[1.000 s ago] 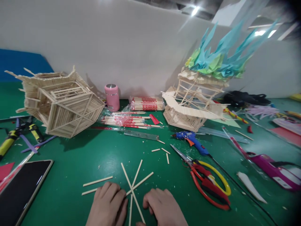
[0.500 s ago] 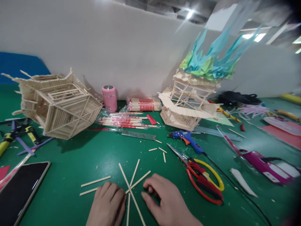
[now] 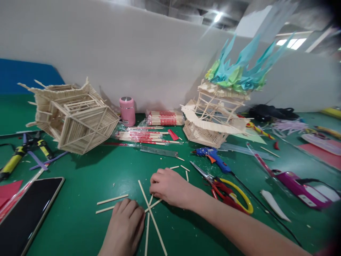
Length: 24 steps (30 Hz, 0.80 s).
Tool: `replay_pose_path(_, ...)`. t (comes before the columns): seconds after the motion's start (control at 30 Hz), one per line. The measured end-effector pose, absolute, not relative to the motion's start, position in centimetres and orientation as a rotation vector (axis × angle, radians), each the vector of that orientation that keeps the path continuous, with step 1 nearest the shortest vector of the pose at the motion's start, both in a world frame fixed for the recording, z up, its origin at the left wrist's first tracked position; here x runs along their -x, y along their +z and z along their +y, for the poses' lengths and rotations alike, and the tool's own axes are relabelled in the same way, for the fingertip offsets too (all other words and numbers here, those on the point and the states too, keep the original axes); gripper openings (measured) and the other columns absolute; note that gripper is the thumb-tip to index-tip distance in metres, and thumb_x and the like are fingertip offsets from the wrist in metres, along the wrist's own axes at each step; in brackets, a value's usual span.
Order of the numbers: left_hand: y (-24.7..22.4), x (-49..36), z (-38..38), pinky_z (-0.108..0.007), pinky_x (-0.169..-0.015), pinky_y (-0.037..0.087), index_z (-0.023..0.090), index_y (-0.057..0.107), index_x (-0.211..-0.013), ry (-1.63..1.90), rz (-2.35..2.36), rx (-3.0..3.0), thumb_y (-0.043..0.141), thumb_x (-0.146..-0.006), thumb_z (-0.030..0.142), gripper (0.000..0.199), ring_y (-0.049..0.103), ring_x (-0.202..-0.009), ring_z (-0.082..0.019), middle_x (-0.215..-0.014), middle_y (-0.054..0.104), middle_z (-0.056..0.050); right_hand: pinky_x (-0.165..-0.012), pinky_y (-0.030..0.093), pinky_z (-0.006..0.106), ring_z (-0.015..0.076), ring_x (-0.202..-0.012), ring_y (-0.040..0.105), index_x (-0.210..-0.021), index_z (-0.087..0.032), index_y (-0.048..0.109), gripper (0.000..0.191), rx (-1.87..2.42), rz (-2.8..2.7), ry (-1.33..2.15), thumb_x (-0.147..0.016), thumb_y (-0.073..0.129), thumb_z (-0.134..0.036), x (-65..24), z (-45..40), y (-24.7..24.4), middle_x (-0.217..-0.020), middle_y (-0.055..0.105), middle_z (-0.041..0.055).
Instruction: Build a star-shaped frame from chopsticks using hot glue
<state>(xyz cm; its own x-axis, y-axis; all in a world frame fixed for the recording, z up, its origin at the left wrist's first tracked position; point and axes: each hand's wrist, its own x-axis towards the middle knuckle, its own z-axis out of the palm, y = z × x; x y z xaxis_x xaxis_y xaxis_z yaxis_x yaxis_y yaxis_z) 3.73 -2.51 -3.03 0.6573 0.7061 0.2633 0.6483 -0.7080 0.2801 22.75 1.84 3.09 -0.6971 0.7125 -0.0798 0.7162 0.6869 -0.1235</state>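
Note:
Thin wooden sticks [image 3: 156, 227] lie crossed in a star on the green table in front of me. My left hand [image 3: 125, 224] rests at the left of the crossing, fingers curled, with one stick's end going in at its fingertips. Over the far side of the star, my right hand [image 3: 167, 186] has its fingers bent down around the upper end of another stick; its fingertips are partly hidden. Two short sticks [image 3: 112, 199] lie beside my left hand, one partly under it.
Two stick-built models, one bare [image 3: 85, 131] and one topped with blue paper [image 3: 213, 126], stand at the back. A blue glue gun [image 3: 213, 156], scissors [image 3: 207, 175], a phone [image 3: 29, 213], a pink flask [image 3: 127, 112] and bundled sticks [image 3: 165, 118] surround the work area.
My right hand has moved forward and slightly left, from the star's right side to the far end of a stick. My left hand stays by the crossing. The view has shifted slightly.

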Motion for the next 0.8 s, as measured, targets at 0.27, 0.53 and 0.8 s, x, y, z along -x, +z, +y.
replay_pose_path(0.27,-2.3,-4.1,-1.6,-0.032,-0.062,0.035,0.018,0.058,-0.078,0.447,1.122,-2.709,0.041,-0.082,0.01,0.019,0.046,-0.069,-0.019,-0.073,0.056,-0.004,-0.058,0.027,0.027,0.0161,-0.072,0.049,-0.073,-0.019,0.058,0.01,-1.075,2.806,-0.192,-0.081,0.053,-0.02,-24.1,2.0,3.6,-0.072,0.06,0.0014)
replay_pose_path(0.53,-1.8,-4.3,0.0,-0.033,-0.065,0.033,0.019,0.059,-0.084,0.481,1.138,-2.717,0.04,-0.082,0.009,0.022,0.046,-0.075,-0.02,-0.08,0.056,-0.006,-0.057,0.029,0.025,0.0143,-0.072,0.052,-0.077,-0.02,0.056,0.01,-1.233,2.73,-0.235,-0.083,0.048,-0.02,-25.0,0.7,2.8,-0.076,0.061,-0.0002)
replay_pose_path(0.8,-1.4,-3.8,-0.3,-0.032,-0.063,0.031,0.015,0.057,-0.08,0.663,1.329,-2.658,0.037,-0.085,0.015,0.021,0.046,-0.074,-0.02,-0.078,0.055,-0.007,-0.058,0.032,0.028,0.0194,-0.073,0.055,-0.08,-0.016,0.057,0.011,-1.377,2.629,-0.128,-0.083,0.046,-0.012,-24.4,-0.3,2.8,-0.079,0.062,0.006)
